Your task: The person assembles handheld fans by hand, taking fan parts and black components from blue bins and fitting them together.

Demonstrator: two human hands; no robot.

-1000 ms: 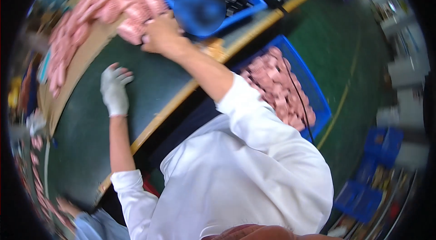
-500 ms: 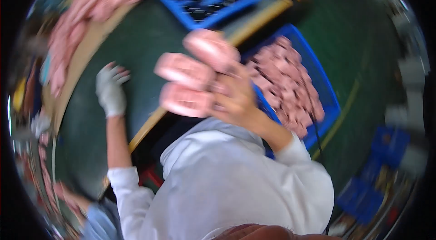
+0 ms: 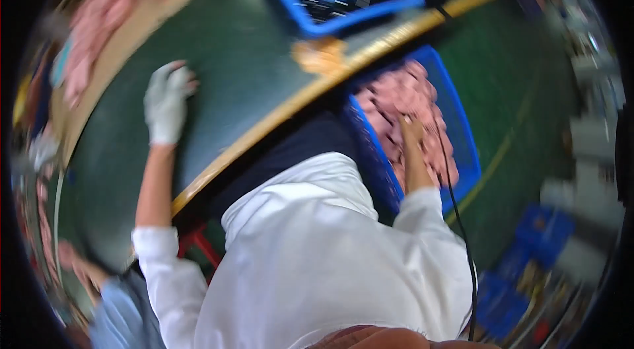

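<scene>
My left hand [image 3: 167,103], in a white glove with bare fingertips, is over the dark green tabletop [image 3: 228,71] at the left. Its fingers are slightly bent and apart, and I see nothing in them. On the right, my bare right hand [image 3: 412,130] reaches into a blue crate [image 3: 465,128] beside the table. That crate is heaped with pink rounded pieces [image 3: 428,99], whose exact kind I cannot make out. The right hand touches the heap, its fingers partly hidden and blurred among the pieces.
A blue crate of small black parts [image 3: 370,15] stands on the table's far side. Near the yellow table edge [image 3: 290,106] lies a blurred orange-yellow item [image 3: 321,55]. Pink pieces [image 3: 105,25] line the far left. A black cable [image 3: 462,230] hangs at right; a person's blue sleeve [image 3: 125,313] shows lower left.
Three pink pieces that my right hand held over the table edge have left that spot; the hand is now down in the crate on the right. My left hand stays over the table.
</scene>
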